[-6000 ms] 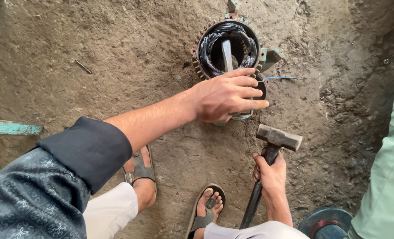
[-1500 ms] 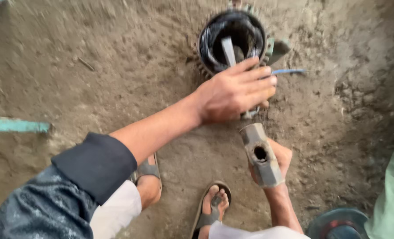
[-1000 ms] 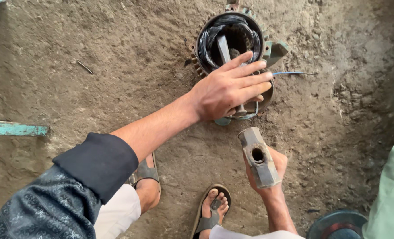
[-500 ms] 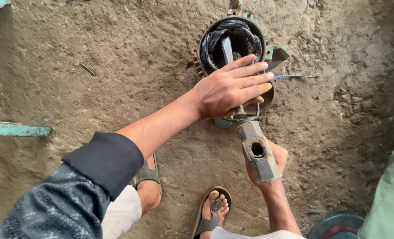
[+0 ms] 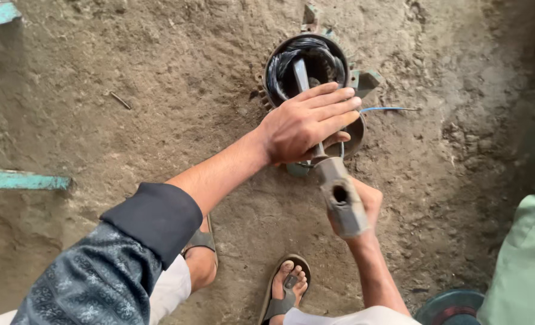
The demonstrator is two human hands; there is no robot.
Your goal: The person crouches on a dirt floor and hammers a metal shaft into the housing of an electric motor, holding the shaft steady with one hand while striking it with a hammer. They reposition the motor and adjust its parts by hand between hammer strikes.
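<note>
Heavy, rigid housing [image 5: 306, 66] at twelve o'clock, pinned under flat left hand [image 5: 306, 123] gripping a chisel [image 5: 303, 84]; right hand [image 5: 357, 207] clenched around hammer [image 5: 341, 195] handle.

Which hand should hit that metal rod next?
The right hand, probably. It grips the hammer, whose head sits right at the rod's end. The left hand is busy steadying the rod over the round motor housing.

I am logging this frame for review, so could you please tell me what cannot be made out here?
Head view:
- Chisel lower shaft: hidden by the left hand.
- Hammer handle: hidden behind its own head and the right hand.
- Motor housing near rim: under the left hand.
- Round teal object: cut by the bottom edge.
</note>
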